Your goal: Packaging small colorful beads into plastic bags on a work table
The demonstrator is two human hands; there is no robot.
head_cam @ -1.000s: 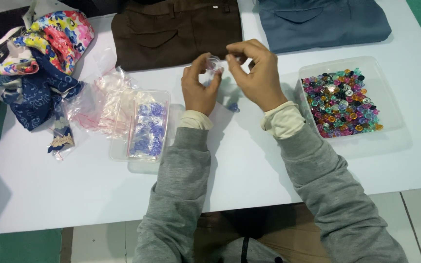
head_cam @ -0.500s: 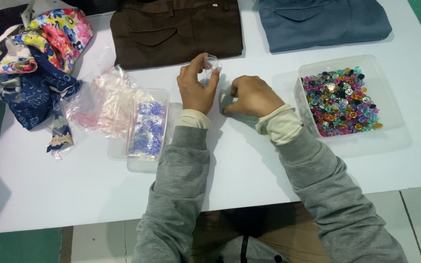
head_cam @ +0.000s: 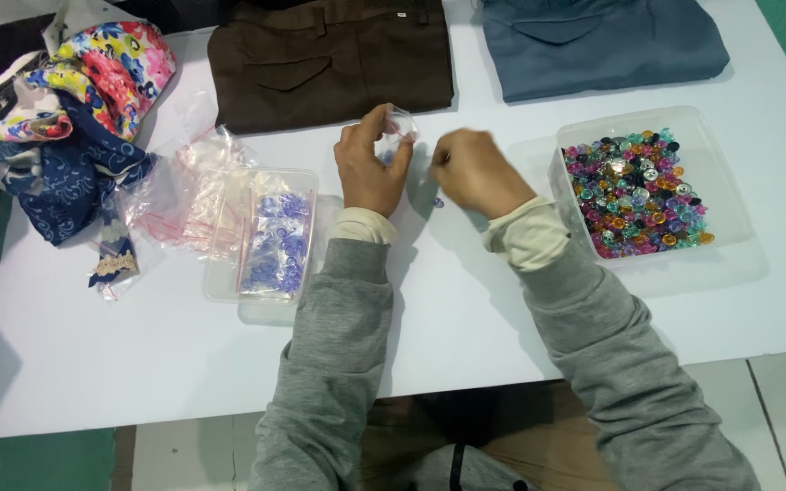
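- The white table [head_cam: 466,318] carries everything; its near edge runs along the bottom, and its far corners are cut off by the frame.
- Brown folded trousers [head_cam: 329,59] lie at the far edge, left of centre; a blue folded garment [head_cam: 602,41] lies beside them toward the far right corner. Both are cropped at the top.
- A heap of flowered and dark blue cloth [head_cam: 65,109] fills the far left corner.
- A clear tub [head_cam: 716,195] near the right edge holds mixed coloured buttons [head_cam: 634,191].
- A shallow clear tray [head_cam: 261,236], left of centre, holds small bags of blue buttons [head_cam: 279,245]; empty plastic bags [head_cam: 193,182] lie against its left side.
- The left hand [head_cam: 370,168] is raised near the table's middle, fingers clamped on a small clear bag [head_cam: 399,123] just before the brown trousers.
- The right hand [head_cam: 475,173] rests just beside it, fingers curled together on the table; what they pinch is hidden.
- A tiny blue button [head_cam: 438,202] lies between the hands, on the table.
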